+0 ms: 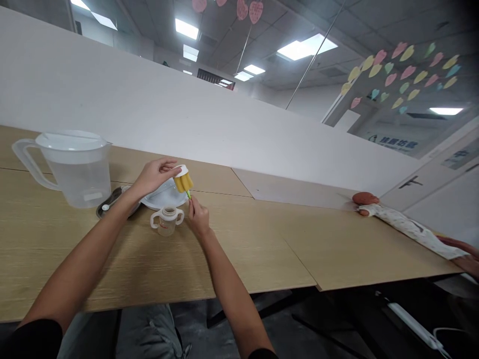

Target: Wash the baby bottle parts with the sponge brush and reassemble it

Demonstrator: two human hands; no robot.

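A white bottle cap is pinched between the thumb and fingers of my left hand. Below it, the yellow sponge head of a bottle brush points up and meets the cap's underside. My right hand grips the brush by its thin green handle. Just under both hands, a clear baby bottle with two white side handles stands upright on the table, its top uncovered. Behind it lies a white plate, partly hidden by my left hand and the brush.
A large translucent pitcher with a lid stands at the left. Next to it sits a dark metal tray holding a small white item, partly behind my left forearm. A doll in patterned clothes lies at the table's far right. A white partition borders the back.
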